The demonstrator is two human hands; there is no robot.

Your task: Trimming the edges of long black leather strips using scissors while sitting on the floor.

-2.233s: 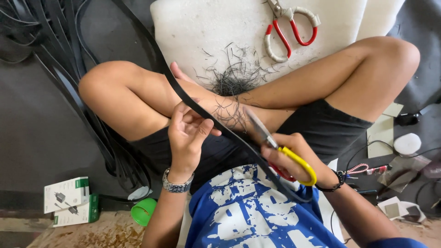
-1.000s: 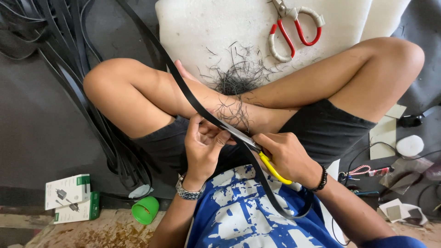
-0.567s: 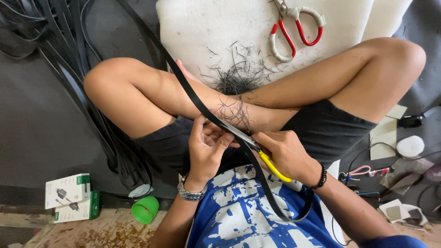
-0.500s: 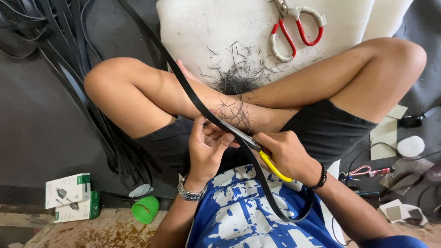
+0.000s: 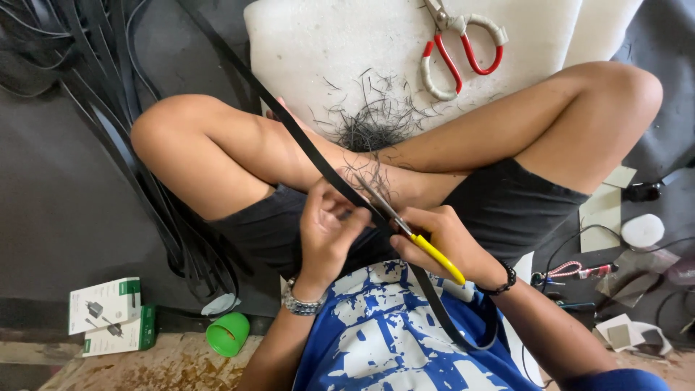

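Note:
I sit cross-legged on the floor. A long black flat strip (image 5: 304, 141) runs from the top left, across my legs, down into my lap. My left hand (image 5: 327, 235) pinches this strip just above my lap. My right hand (image 5: 441, 242) grips yellow-handled scissors (image 5: 413, 235), whose blades point up-left along the strip's edge, right beside my left fingers. A heap of thin black shavings (image 5: 373, 127) lies on the white foam pad (image 5: 304, 51) beyond my shins.
Red-handled scissors (image 5: 460, 47) rest on the white foam pad at the top. A bundle of black strips (image 5: 94, 94) lies at the left. Two small white-and-green boxes (image 5: 108, 315) and a green cup (image 5: 228, 334) sit lower left; cables and small parts clutter the right.
My hands have come together on the strip: the right hand with the scissors moved up-left to meet the left hand, which shifted down and right. Over the last half second little has moved.

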